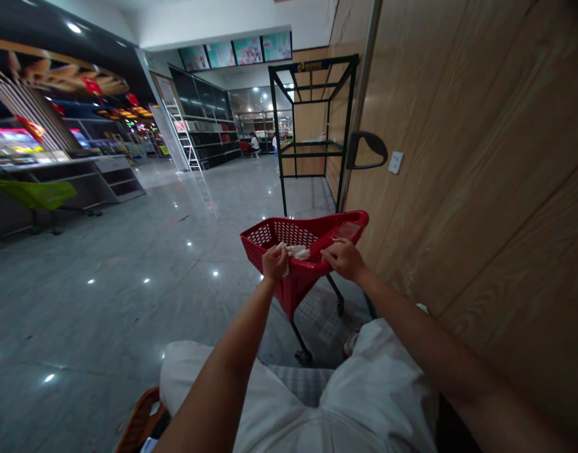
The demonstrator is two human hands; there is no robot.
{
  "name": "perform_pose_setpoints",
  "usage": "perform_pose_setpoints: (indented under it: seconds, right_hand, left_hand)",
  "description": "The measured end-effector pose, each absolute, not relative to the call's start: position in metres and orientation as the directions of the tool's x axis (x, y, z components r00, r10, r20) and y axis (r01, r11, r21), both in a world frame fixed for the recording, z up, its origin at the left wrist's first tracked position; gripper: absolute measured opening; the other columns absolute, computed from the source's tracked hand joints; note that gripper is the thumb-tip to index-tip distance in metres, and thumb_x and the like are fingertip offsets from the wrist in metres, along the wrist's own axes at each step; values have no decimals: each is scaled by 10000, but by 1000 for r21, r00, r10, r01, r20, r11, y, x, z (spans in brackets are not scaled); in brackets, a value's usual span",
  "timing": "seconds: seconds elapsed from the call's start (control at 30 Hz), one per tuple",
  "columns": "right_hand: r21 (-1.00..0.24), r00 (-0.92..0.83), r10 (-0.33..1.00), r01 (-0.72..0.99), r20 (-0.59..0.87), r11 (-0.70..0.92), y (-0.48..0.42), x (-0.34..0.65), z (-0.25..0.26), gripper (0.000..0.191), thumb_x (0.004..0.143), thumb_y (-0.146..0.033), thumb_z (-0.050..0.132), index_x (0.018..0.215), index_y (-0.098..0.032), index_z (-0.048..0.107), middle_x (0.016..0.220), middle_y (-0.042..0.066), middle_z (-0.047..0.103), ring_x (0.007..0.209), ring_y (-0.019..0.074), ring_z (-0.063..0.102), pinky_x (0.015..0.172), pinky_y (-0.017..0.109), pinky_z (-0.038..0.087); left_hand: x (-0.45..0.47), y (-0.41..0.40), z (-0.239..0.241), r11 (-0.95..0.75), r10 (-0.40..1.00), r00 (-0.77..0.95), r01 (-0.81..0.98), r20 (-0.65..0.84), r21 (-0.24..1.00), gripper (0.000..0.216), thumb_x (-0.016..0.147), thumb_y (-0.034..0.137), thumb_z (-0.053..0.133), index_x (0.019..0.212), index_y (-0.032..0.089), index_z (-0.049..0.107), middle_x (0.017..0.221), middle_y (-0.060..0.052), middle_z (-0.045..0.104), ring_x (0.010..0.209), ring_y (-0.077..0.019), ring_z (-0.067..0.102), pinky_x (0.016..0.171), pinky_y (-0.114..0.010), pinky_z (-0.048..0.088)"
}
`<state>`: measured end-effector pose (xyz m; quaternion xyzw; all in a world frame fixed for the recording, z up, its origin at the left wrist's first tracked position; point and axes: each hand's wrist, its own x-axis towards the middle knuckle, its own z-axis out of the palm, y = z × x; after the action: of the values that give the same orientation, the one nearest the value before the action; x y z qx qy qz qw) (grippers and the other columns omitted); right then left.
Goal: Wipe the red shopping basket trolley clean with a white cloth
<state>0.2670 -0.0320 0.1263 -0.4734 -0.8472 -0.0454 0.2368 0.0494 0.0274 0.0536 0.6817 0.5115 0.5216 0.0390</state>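
A red plastic shopping cart with a perforated basket stands on wheeled legs in front of my knees. At its near rim, my left hand is closed on a crumpled white cloth; part of the cloth spreads over the rim to the right. My right hand grips the cart's edge, below the small flat panel on its handle side. The fingertips of both hands are partly hidden.
Behind the cart rises a dark metal rack. A wooden wall with a socket runs along the right. At left are a green cart and a counter. An orange basket sits by my left leg.
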Motion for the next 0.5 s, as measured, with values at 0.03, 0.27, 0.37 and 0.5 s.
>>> perform_pose_setpoints:
  seconds: [0.03,0.27,0.37,0.5]
  right_hand:
    - [-119,-436,797,843,417,524,-39,261,131,428,932,-313,338,714,-177,679,774,42,711,770,140,612,962,306,316]
    - [-27,-246,942,966,229,259,-65,199,145,468,927,-421,340,911,-127,703,870,158,710,814,241,666,692,310,450]
    - [-44,-145,977,987,157,154,-60,184,136,366,903,-233,358,908,-108,701,869,172,709,804,242,678,641,300,460]
    - [-30,-137,953,988,270,150,-61,187,120,349,875,-153,346,964,-83,677,842,182,704,769,249,681,630,315,466]
  left_hand:
    - [46,31,51,-447,745,-96,662,660,602,376,881,349,393,673,172,652,718,-39,651,690,-134,603,685,-239,455]
    - [52,35,40,-309,765,-224,695,604,649,338,898,327,365,774,199,651,796,-35,676,779,-148,618,729,-251,450]
    - [61,26,36,-313,747,-237,699,621,643,318,901,308,362,827,205,654,839,-44,678,822,-155,615,770,-263,447]
    - [72,12,34,-307,730,-251,712,636,632,333,912,302,340,841,201,649,843,-53,667,826,-160,602,775,-270,441]
